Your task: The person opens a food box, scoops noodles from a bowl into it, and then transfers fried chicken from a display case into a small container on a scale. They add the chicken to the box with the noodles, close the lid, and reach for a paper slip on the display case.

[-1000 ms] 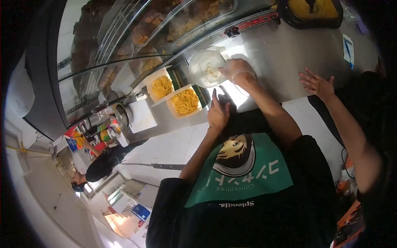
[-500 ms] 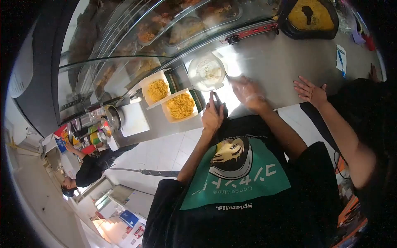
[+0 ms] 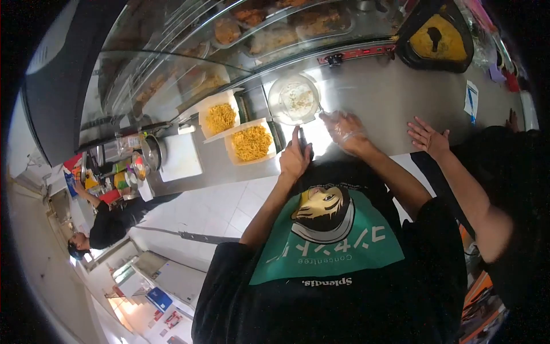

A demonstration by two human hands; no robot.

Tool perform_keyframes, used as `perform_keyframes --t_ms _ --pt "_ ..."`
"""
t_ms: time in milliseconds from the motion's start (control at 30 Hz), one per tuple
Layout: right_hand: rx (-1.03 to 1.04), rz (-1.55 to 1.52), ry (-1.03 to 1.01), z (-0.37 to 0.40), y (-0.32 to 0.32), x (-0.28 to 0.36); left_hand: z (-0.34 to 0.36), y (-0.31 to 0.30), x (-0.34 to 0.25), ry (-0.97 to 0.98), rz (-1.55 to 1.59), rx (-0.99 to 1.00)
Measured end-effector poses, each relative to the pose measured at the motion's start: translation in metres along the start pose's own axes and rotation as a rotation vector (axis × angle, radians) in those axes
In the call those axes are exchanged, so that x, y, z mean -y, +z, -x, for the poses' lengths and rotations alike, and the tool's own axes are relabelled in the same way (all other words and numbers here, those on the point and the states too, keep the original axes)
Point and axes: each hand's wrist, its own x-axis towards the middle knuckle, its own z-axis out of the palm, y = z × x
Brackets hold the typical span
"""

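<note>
A round clear container (image 3: 294, 98) with pale, whitish bits inside stands on the steel counter. My left hand (image 3: 294, 160) is closed around its dark handle (image 3: 302, 137), with the index finger stretched along the top toward the rim. On the other side, my right hand (image 3: 345, 129) wears a clear plastic glove. Its fingertips are drawn together beside the container's rim; whatever they may pinch is too small to make out. Left of the container are two open paper boxes of yellow noodles, a nearer noodle box (image 3: 252, 143) and a farther noodle box (image 3: 220, 118).
Behind the counter (image 3: 378, 86) runs a glass display case (image 3: 275, 43) with food trays. A white cutting board (image 3: 180, 157) lies left. At right are a black pan (image 3: 438, 43) with yellow contents, a blue pen (image 3: 472, 103) and another person's outstretched hand (image 3: 429, 137). A co-worker (image 3: 112, 226) stands far left.
My right hand, blurred before, has drawn its fingers together near the container's rim. My left hand keeps its hold on the handle. The view has shifted slightly.
</note>
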Motion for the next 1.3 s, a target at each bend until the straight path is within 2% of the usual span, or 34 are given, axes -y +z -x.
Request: perform_keyframes --t_ms 67,133,200,267,500,600,667,700,767,800,867,900,1033,1100,1133,1200,1233,1300 --pt "-0.111 0.013 -0.039 0.004 0.008 -0.005 -0.002 -0.005 -0.002 -0.010 0.008 0.000" --pt "-0.117 0.094 -0.053 0.008 0.009 -0.003 -0.004 -0.009 -0.003 -0.071 -0.062 0.089" --pt "-0.118 0.165 -0.064 0.011 0.015 0.003 0.000 -0.005 0.000 -0.068 -0.059 0.078" --pt "-0.228 0.139 -0.013 0.005 0.023 0.005 -0.001 -0.003 0.001 -0.049 -0.061 0.064" --pt "-0.287 0.180 -0.106 0.006 0.030 0.002 -0.003 -0.001 0.000 -0.043 -0.027 0.063" --pt "-0.216 0.127 -0.099 0.005 0.030 0.002 -0.004 0.001 0.002 -0.030 -0.042 0.055" --pt "-0.460 0.153 -0.202 0.003 0.039 -0.007 -0.007 0.004 0.007 -0.025 -0.039 0.024" --pt "-0.465 0.164 -0.218 -0.002 0.037 -0.010 -0.009 0.007 0.012 -0.061 0.067 0.011" --pt "-0.331 -0.219 -0.091 -0.009 0.022 -0.009 -0.011 0.005 0.012 -0.085 0.358 -0.081" --pt "-0.336 -0.211 -0.104 -0.012 0.016 -0.007 -0.012 0.004 0.012 -0.084 0.361 -0.097" --pt "-0.626 -0.362 0.089 -0.013 -0.001 0.003 -0.012 0.002 0.010 -0.059 0.442 -0.218" --pt "-0.546 -0.416 0.185 -0.016 -0.011 0.005 -0.012 0.001 0.009 -0.047 0.480 -0.271" --pt "-0.718 -0.379 0.100 -0.030 -0.023 0.009 -0.016 0.001 0.004 -0.010 0.593 -0.282" --pt "-1.030 -0.451 0.077 -0.029 -0.041 0.007 -0.018 -0.001 0.003 0.071 0.548 -0.304" --pt "-1.059 -0.431 0.072 -0.029 -0.055 0.002 -0.018 -0.002 0.003 0.111 0.520 -0.329" --pt "-1.666 -0.457 -0.257 -0.029 -0.085 -0.010 -0.015 0.004 0.011 0.085 0.506 -0.329" --pt "-1.688 -0.436 -0.272 -0.022 -0.114 -0.009 -0.013 0.006 0.011 0.033 0.519 -0.306" --pt "-1.913 -0.319 -0.165 0.003 -0.180 0.005 -0.012 0.015 0.020 -0.021 0.534 -0.270"
